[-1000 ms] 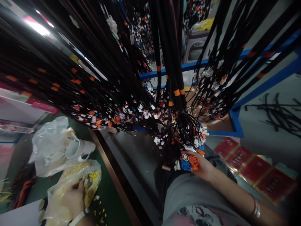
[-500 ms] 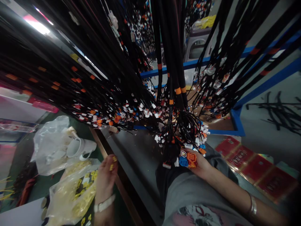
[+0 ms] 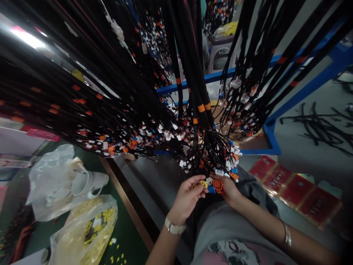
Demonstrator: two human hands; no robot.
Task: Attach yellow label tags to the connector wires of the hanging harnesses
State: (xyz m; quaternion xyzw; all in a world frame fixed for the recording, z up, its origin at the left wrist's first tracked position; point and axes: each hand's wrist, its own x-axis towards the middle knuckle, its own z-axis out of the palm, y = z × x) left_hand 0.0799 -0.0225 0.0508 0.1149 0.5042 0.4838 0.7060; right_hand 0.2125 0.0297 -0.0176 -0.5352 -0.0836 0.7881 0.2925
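Two hands meet just under the hanging wire harness [image 3: 204, 121], over the person's lap. The left hand [image 3: 186, 198] has its fingers curled in, thumb and forefinger pinched on a small yellow connector [image 3: 203, 183] that sits right at the fingertips. The right hand [image 3: 229, 190] is closed around a cluster of harness plugs: an orange connector [image 3: 217, 185] lies against its thumb and fingertips, a blue connector [image 3: 211, 190] sits just below it, and a white connector [image 3: 209, 180] lies between the orange one and the yellow one. The yellow connector touches or nearly touches this cluster; which of the two cannot be told. Black wires run up from the plugs into the bundle.

To the left, on the green bench [image 3: 129, 239], a plastic bag of yellow parts [image 3: 85, 228] lies near a white mug [image 3: 89, 181] wrapped in clear film. A blue frame [image 3: 271, 138] and red packets [image 3: 278, 180] lie to the right.
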